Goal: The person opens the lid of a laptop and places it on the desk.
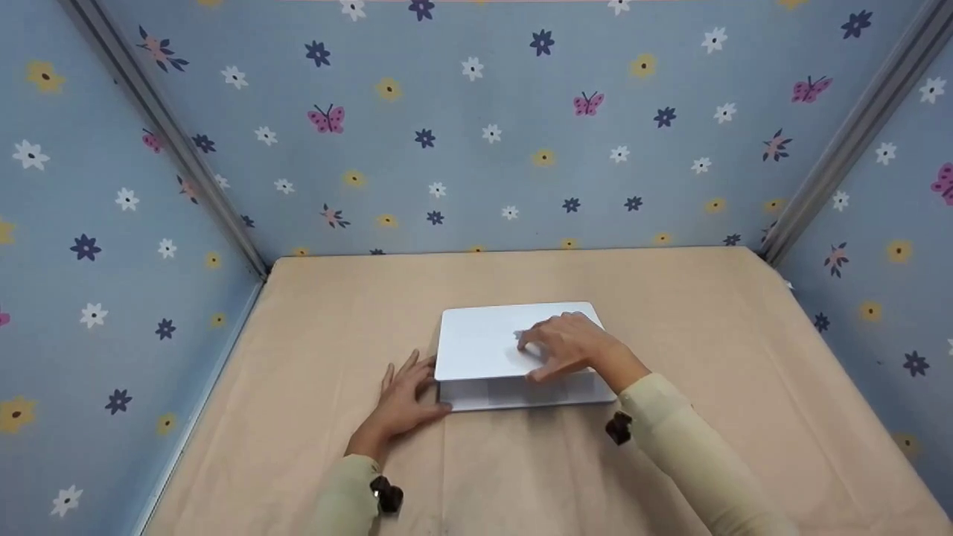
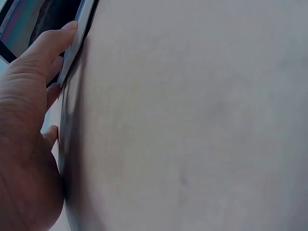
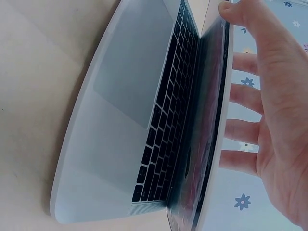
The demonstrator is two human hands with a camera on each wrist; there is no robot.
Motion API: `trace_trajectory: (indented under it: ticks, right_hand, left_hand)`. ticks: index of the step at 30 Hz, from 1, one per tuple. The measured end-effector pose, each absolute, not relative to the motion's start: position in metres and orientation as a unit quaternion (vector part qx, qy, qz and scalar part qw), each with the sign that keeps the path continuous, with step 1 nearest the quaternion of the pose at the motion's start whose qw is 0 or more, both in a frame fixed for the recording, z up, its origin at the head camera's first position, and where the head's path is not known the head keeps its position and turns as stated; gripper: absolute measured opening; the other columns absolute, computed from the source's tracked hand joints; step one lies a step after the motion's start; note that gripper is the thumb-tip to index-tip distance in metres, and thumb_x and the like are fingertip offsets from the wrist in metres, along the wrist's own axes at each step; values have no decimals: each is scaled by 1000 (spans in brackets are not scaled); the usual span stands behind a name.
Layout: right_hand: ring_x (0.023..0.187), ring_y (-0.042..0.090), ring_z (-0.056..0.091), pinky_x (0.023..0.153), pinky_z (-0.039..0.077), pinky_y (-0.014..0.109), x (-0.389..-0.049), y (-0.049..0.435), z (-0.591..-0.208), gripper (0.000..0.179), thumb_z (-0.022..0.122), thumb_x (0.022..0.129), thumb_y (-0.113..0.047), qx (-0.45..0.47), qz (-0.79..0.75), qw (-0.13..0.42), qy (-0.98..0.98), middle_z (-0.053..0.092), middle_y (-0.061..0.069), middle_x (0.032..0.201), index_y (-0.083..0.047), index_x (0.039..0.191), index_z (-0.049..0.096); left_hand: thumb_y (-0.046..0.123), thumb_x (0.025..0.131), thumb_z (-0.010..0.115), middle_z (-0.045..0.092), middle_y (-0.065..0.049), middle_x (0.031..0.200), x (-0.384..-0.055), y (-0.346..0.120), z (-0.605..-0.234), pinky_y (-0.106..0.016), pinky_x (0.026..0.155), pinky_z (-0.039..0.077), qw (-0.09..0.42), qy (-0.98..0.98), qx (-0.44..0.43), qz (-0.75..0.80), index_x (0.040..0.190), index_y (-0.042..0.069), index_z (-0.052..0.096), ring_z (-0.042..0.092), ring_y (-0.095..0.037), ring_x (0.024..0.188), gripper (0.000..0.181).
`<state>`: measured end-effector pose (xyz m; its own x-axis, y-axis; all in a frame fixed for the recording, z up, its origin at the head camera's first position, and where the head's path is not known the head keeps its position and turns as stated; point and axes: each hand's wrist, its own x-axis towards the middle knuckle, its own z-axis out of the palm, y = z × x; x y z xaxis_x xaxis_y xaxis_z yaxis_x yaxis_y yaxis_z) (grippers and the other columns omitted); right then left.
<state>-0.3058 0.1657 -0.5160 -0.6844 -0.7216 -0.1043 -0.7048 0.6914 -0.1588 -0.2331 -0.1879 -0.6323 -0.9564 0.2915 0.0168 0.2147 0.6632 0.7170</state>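
Note:
A silver laptop (image 1: 476, 342) rests on the table with its lid partly raised over the base. My right hand (image 1: 569, 344) lies on the lid's outer face, fingers spread and thumb at its front edge. From the right wrist view, the dark keyboard (image 3: 161, 120), the trackpad (image 3: 137, 62) and the glossy screen (image 3: 207, 120) appear between lid and base. Beside the base's left edge is my left hand (image 1: 406, 402), its thumb touching the front left corner and its fingers extended along the side. The left wrist view shows that thumb on the base's edge.
A beige cloth (image 1: 327, 320) covers the table under the laptop. Blue panels (image 1: 476, 104) with flowers and butterflies stand at the back and both sides, joined by grey metal posts (image 1: 171, 141). Dark wrist devices (image 1: 387, 495) sit by both sleeves.

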Motion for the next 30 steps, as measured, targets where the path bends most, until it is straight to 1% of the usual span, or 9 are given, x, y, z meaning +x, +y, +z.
trace_trajectory:
  ticks: [3,8,12,15,18,21,25,29,30]
  right_hand:
    - [82,19,58,67,41,31,-306,165,-514,59,79,89,-66,-388,-52,83,917,84,7,135,-26,133,79]
    - [82,19,62,67,47,34,-307,165,-512,59,78,87,-67,-388,-51,80,917,85,6,134,-28,131,80]
    - [81,19,61,66,50,36,-308,165,-512,58,80,86,-65,-391,-53,78,916,86,6,130,-27,131,81]
    - [79,17,57,64,46,33,-309,164,-511,58,79,86,-64,-392,-54,82,915,86,6,128,-27,131,81]
    - [77,16,53,63,40,30,-310,164,-509,58,79,87,-64,-395,-56,83,913,86,6,126,-26,130,82]
    - [75,15,50,62,35,27,-309,165,-508,56,80,87,-64,-397,-59,79,912,87,5,120,-26,129,82]
    - [72,13,46,60,30,25,-309,165,-506,55,82,87,-63,-397,-60,75,913,87,5,108,-26,127,82]
    - [69,13,42,58,27,25,-309,165,-504,54,83,88,-62,-392,-58,76,915,87,7,107,-27,128,83]
    - [69,13,41,58,26,26,-309,165,-504,54,83,88,-61,-390,-58,78,915,87,7,109,-27,129,83]
  left_hand:
    - [32,86,95,52,-17,176,-233,-188,-633,-81,139,-3,48,911,140,386,138,10,75,22,-51,175,60]
    - [34,85,94,51,-17,177,-233,-188,-633,-81,139,-3,51,910,137,387,136,9,75,21,-51,176,59]
    - [36,86,95,51,-16,177,-234,-188,-633,-81,139,-3,54,911,133,386,132,12,76,20,-51,176,55]
    - [36,86,95,51,-15,177,-234,-187,-633,-81,139,-3,54,913,130,383,131,12,77,20,-51,176,54]
    - [36,86,94,51,-16,177,-234,-187,-633,-80,139,-3,54,914,130,380,132,10,77,20,-51,176,56]
    - [36,86,94,51,-17,177,-233,-187,-632,-80,139,-2,54,914,131,381,132,7,77,20,-51,176,57]
    - [36,86,94,51,-18,176,-234,-187,-633,-81,139,-2,51,913,135,381,127,5,77,21,-52,175,54]
    - [38,86,93,52,-19,175,-234,-187,-635,-81,139,-1,51,914,136,378,126,4,78,22,-52,175,54]
    - [38,86,93,53,-19,175,-234,-187,-635,-81,139,-1,51,914,137,378,126,4,78,22,-52,175,55]
